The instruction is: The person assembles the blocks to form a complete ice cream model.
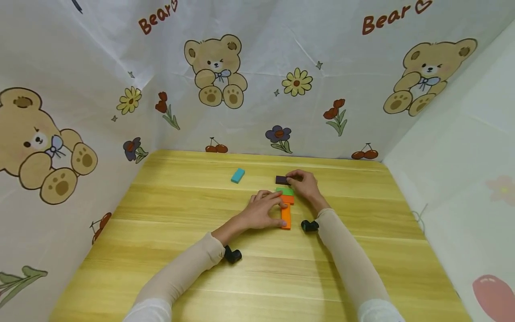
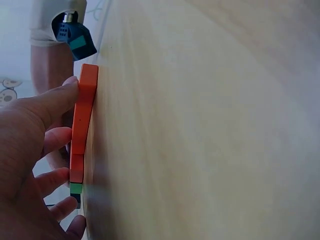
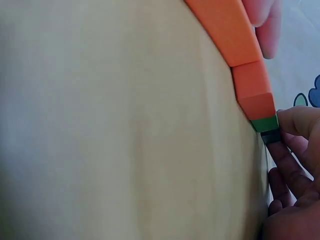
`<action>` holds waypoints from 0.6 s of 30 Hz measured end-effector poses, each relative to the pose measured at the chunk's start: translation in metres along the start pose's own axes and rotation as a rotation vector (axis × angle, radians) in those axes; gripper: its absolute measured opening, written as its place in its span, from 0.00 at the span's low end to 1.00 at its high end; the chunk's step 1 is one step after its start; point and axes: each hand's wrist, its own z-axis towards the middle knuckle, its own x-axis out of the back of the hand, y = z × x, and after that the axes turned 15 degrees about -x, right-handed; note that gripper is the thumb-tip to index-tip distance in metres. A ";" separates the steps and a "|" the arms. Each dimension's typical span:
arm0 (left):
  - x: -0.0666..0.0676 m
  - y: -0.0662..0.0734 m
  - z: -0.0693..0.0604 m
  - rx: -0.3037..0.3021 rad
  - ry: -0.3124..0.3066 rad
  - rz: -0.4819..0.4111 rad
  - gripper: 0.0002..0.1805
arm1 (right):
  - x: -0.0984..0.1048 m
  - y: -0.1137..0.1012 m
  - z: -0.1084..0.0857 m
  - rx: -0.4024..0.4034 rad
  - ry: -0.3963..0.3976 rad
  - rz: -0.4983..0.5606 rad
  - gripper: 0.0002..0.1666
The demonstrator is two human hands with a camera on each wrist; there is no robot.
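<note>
An upright orange block (image 1: 286,217) lies lengthwise below a crosswise orange block (image 1: 288,200), with a green block (image 1: 285,191) beyond it. My left hand (image 1: 263,212) rests along their left side, thumb and spread fingers touching the orange blocks; the left wrist view shows the thumb on the long orange block (image 2: 85,110). Beyond the green one is a dark block (image 1: 281,180), its right end pinched by my right hand (image 1: 305,184). In the right wrist view, fingers partly hide this dark block (image 3: 270,136), which appears close against the green block (image 3: 265,124).
A teal block (image 1: 238,175) lies apart on the wooden table (image 1: 181,188), left of the row. Cloth walls printed with bears and flowers stand behind and at both sides. A black wrist camera (image 1: 232,255) is near the left sleeve, another (image 1: 309,226) near the right.
</note>
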 end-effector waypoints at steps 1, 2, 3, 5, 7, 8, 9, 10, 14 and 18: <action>0.000 0.000 0.000 0.002 0.001 -0.001 0.27 | 0.000 0.000 0.000 0.001 -0.001 -0.003 0.15; 0.000 0.000 0.000 0.003 0.003 0.002 0.27 | 0.000 0.000 -0.001 0.005 -0.001 -0.004 0.15; 0.000 0.000 0.000 0.003 0.004 0.004 0.27 | 0.000 0.001 -0.002 0.009 0.000 -0.007 0.15; 0.000 0.000 -0.001 0.001 0.008 -0.002 0.27 | -0.002 0.001 -0.003 0.017 0.004 -0.012 0.15; -0.001 0.000 -0.001 0.001 0.009 0.004 0.27 | -0.002 0.001 -0.006 0.026 0.004 -0.015 0.15; -0.001 0.000 -0.002 0.001 0.009 0.004 0.27 | -0.002 0.001 -0.007 0.030 0.003 -0.015 0.15; -0.001 0.000 -0.002 0.001 0.009 0.004 0.28 | -0.002 0.001 -0.007 0.030 0.001 -0.012 0.14; -0.001 0.000 -0.002 0.002 0.010 0.002 0.28 | -0.002 0.001 -0.008 0.031 0.001 -0.012 0.14; -0.002 -0.001 -0.002 0.008 0.011 -0.001 0.28 | -0.002 0.002 -0.008 0.034 -0.006 -0.007 0.15; -0.001 0.000 -0.002 -0.002 0.016 -0.005 0.27 | -0.001 0.003 -0.009 0.038 -0.003 -0.004 0.14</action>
